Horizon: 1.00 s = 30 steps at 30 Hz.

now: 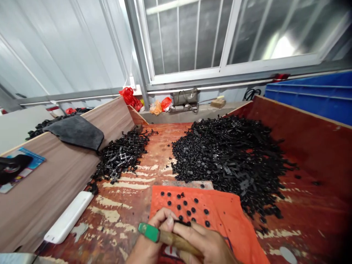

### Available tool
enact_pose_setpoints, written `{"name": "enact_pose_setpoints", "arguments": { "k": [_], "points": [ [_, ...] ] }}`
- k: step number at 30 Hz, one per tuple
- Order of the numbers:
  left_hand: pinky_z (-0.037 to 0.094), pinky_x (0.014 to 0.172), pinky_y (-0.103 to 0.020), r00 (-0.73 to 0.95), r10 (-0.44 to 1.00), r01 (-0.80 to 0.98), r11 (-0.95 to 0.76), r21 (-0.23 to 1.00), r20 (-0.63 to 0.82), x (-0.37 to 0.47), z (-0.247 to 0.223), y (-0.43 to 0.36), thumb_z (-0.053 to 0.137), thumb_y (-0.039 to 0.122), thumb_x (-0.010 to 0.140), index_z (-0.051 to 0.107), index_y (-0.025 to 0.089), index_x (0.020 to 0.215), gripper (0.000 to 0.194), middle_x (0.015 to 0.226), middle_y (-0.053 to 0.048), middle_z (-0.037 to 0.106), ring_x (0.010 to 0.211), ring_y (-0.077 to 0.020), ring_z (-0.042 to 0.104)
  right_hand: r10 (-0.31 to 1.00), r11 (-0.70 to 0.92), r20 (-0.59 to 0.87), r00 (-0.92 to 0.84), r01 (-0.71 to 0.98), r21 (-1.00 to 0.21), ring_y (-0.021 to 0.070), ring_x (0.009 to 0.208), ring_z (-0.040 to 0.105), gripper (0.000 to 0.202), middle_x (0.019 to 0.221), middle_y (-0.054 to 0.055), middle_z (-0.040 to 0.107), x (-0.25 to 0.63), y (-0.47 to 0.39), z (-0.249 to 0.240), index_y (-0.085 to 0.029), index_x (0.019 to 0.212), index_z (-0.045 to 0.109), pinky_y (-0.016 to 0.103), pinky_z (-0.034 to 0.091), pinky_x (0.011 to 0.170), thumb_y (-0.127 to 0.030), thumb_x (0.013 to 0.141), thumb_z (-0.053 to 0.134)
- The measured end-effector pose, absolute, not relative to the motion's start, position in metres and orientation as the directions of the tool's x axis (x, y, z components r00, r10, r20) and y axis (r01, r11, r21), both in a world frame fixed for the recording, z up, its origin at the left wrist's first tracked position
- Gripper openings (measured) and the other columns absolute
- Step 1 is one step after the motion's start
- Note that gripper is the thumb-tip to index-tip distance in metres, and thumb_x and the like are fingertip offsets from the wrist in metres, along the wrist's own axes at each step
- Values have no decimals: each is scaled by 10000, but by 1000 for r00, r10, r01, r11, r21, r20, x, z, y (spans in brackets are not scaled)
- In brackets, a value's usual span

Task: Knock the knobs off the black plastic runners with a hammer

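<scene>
Blue crate point(316, 96), partial (right edge)

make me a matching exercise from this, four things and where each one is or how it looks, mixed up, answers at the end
1. orange cloth
2. dark cloth
3. blue crate
4. long white device

A. draped over the pale board
B. on the tabletop, beside the pale board
C. dotted with round black pieces
D. behind the red-brown board

Pairs: 1-C, 2-A, 3-D, 4-B

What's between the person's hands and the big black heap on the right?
In the head view, orange cloth dotted with round black pieces lies there, then a worn, pale-edged strip beyond the cloth's far edge.
</scene>
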<state>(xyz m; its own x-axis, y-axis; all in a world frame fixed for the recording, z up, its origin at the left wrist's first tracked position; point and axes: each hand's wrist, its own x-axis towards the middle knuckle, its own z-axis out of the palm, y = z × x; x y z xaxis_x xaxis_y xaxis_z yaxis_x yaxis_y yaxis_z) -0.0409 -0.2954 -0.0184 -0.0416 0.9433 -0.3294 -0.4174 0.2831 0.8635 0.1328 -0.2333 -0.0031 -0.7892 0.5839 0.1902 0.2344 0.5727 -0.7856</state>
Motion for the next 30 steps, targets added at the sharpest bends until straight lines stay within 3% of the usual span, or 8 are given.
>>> {"name": "enact_pose_setpoints", "arguments": {
  "k": [3,7,10,14,16,19,23,30],
  "points": [
    [302,545,-202,-150,951,-334,208,919,-269,-35,-8,-293,782,554,691,575,172,763,441,609,51,474,548,-81,395,640,512,226,-735,188,-838,143,705,688,461,893,10,734,136,-232,-5,-297,1335,540,187,500,638,-215,882,531],
    [366,622,-221,-156,947,-283,230,931,-281,-27,1,-294,799,500,689,654,163,796,382,667,19,539,631,-111,454,731,399,162,-663,222,-890,148,686,667,206,785,-7,708,136,-232,-1,-243,1062,638,207,484,641,-250,918,490],
    [387,656,-229,-96,958,-220,246,944,-272,-25,3,-295,781,500,705,665,157,782,370,708,-1,560,669,-122,466,753,365,97,-651,291,-884,162,702,654,161,777,-3,698,136,-232,3,-226,955,654,227,480,653,-246,912,499],
    [372,582,-224,-135,929,-182,318,930,-344,-42,-1,-294,697,544,764,635,180,904,394,676,25,516,568,-102,414,740,365,52,-671,336,-868,179,794,682,330,919,-3,737,144,-229,3,-273,1194,629,247,501,723,-205,898,500],
    [352,567,-218,-214,919,-105,315,943,-331,-58,-2,-290,666,551,776,598,186,862,382,670,36,485,565,-102,395,739,359,21,-673,368,-858,184,832,691,401,985,3,740,153,-226,3,-294,1301,583,258,518,772,-225,916,496],
    [339,603,-220,-295,927,120,278,953,-233,-81,-6,-277,626,531,779,516,183,712,371,680,30,453,644,-126,407,760,346,-13,-649,421,-838,190,809,699,355,933,12,744,172,-223,6,-286,1287,608,252,546,762,-308,959,471],
    [329,627,-238,-313,933,359,286,888,-174,-94,-17,-259,533,469,814,490,188,682,314,671,22,460,681,-151,428,818,352,13,-574,483,-802,211,864,728,334,972,21,770,199,-222,7,-296,1232,665,230,571,751,-364,968,472],
    [270,499,-220,-329,926,417,317,852,-184,-89,-40,-250,506,454,835,497,201,688,292,557,64,406,500,-110,366,853,298,-48,-519,561,-772,233,1071,698,399,1244,7,703,231,-226,-19,-330,1324,624,262,569,863,-392,982,430]
  ]
}}
